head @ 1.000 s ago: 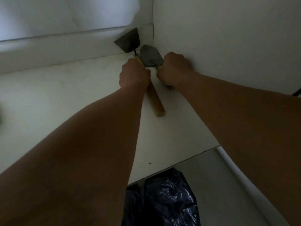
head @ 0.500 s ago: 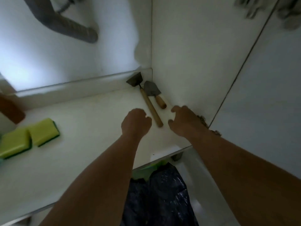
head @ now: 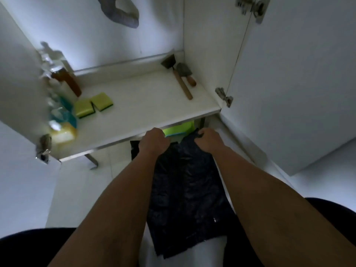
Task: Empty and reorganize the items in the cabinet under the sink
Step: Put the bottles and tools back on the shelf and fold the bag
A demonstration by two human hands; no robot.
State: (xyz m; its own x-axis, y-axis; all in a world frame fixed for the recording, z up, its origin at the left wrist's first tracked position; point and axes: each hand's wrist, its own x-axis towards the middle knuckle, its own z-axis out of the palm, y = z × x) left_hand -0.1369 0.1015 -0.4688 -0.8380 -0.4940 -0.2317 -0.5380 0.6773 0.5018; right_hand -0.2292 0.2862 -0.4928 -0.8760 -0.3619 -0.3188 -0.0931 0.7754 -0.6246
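Currently both hands work at the front edge of the cabinet shelf [head: 146, 114], below its lip. The right hand [head: 209, 140] has its fingers curled around a gathered fold at the top of the black plastic bag [head: 185, 189], which lies on the floor between the forearms and runs back toward the person. The left hand [head: 154, 141] is fisted at the bag's upper left corner; whether it actually grips the plastic cannot be told, since the fingers are hidden under the knuckles. Just beyond the fingers, under the shelf, sits a bright green object [head: 177, 129], only partly visible.

Judged step: lifting the bag to return it to the cabinet.

Procedure:
1. Secure both top corners evenly before lifting; thin film tends to slip and sag from a single grip.
2. Raise the bag clear of the shelf lip and the green object.
3. Place it on bare shelf ahead of the fingers, between the two green sponges [head: 93, 105] far left and the scraper [head: 178, 78] and trowel [head: 185, 73] far right.
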